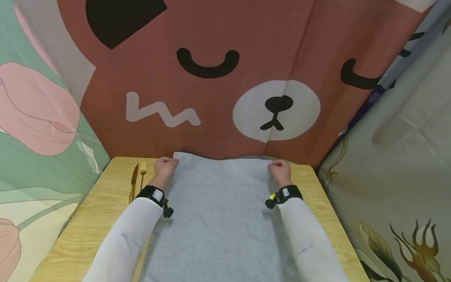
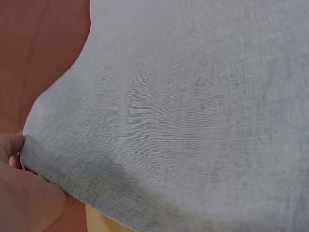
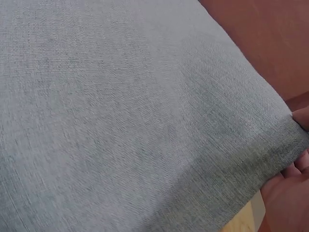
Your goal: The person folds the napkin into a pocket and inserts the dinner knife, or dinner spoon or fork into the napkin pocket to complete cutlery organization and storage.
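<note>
A light grey-blue cloth (image 1: pixel 222 219) stretches from the far edge of the table toward the near side in the head view. My left hand (image 1: pixel 165 169) pinches its far left corner, thumb and fingers at the cloth's edge in the left wrist view. At the opposite corner, my right hand (image 1: pixel 280 172) grips the cloth, which fills most of the right wrist view (image 3: pixel 120 106). Between the hands the far edge sags slightly. Folds and shading run down the cloth below each hand.
On the wooden table (image 1: pixel 81 223), left of the left hand, lie a gold knife (image 1: pixel 133 182) and a gold fork (image 1: pixel 143 168). A brown curtain with a bear face (image 1: pixel 211 98) hangs right behind the table. Patterned curtains (image 1: pixel 394 164) stand on both sides.
</note>
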Tool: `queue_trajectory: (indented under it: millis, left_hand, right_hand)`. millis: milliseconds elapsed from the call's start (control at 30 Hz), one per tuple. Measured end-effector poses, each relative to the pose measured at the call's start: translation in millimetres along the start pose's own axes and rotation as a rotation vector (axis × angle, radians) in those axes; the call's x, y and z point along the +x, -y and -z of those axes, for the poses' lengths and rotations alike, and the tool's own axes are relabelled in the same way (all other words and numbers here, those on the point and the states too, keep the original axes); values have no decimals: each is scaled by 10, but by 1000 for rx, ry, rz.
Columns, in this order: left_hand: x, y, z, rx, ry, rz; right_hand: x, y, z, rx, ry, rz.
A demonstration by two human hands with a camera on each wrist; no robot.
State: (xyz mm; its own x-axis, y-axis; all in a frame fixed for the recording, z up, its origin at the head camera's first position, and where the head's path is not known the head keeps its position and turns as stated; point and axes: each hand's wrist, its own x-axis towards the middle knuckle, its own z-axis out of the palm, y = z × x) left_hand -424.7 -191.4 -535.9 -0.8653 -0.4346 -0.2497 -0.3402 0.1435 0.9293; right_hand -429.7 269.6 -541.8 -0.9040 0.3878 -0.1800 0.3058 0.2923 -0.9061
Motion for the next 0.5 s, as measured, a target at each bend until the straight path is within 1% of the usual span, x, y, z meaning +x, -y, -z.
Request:
queue_trajectory:
  millis: [133, 267, 400, 500]
  left_hand:
    - [22, -60, 18, 16, 63, -9]
    - [67, -102, 53, 21, 128, 20]
    - [107, -110, 84, 33, 155, 38]
    - [117, -114, 94, 44, 160, 34]
  right_hand:
    - [14, 45, 20, 2, 49, 2]
    - [14, 92, 64, 16, 68, 22]
    - [12, 126, 109, 27, 74, 14]
    - [9, 148, 140, 49, 81, 0]
